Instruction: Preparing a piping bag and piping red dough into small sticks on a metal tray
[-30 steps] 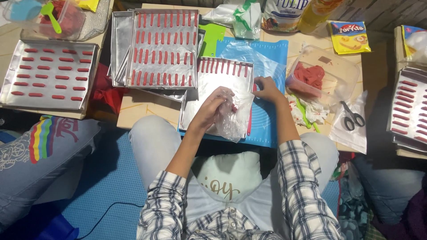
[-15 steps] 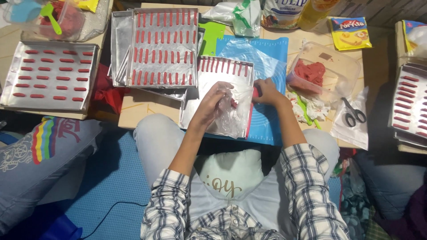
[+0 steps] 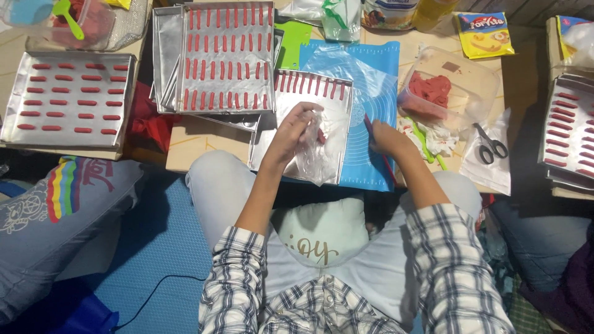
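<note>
My left hand (image 3: 296, 127) grips a crumpled clear plastic bag (image 3: 320, 154) with a bit of red dough inside, over a metal tray (image 3: 267, 148). A row of short red dough sticks (image 3: 309, 83) lies along the tray's far edge. My right hand (image 3: 388, 137) rests on the blue mat (image 3: 360, 173) just right of the tray, its fingers closed on a long thin red dough strip (image 3: 388, 168) that runs under the hand.
A clear tub of red dough (image 3: 433, 89), a green tool (image 3: 427, 143) and scissors (image 3: 492, 146) lie to the right. Filled trays sit at left (image 3: 68, 99), centre back (image 3: 226, 55) and right (image 3: 569, 130). Other people's legs (image 3: 62, 204) flank me.
My right hand has moved off the tray's right edge down onto the blue mat. My left hand has stayed on the plastic bag, shifting slightly.
</note>
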